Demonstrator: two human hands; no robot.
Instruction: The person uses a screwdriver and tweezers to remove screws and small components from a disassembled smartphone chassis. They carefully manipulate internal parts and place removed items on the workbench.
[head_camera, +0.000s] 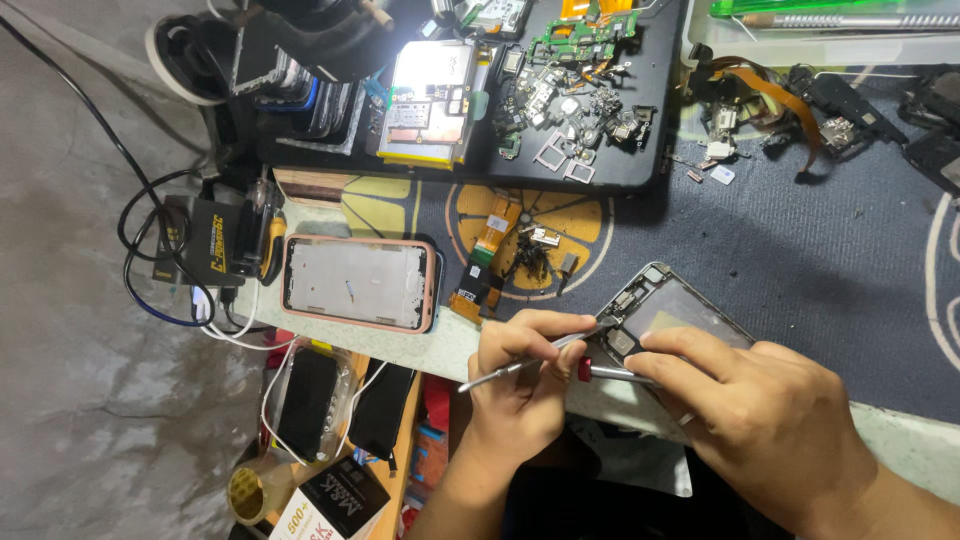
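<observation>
An opened phone (672, 305) with its metal frame and inner parts bare lies tilted at the near edge of the blue mat (780, 240). My left hand (520, 395) pinches a thin metal pry tool (505, 370), whose tip points into the phone's lower left corner. My right hand (770, 415) covers the phone's near side and grips a screwdriver (603, 373) with a red collar, lying almost level towards the left hand. The two tools nearly meet beside the phone's corner.
A pink-cased phone frame (357, 283) lies to the left, beside an orange flex cable (482, 258) and loose screws. A black tray (600, 165) of small parts sits at the back. A black charger (215, 240) with cables, a tape roll (250, 492) and boxes lie left and below.
</observation>
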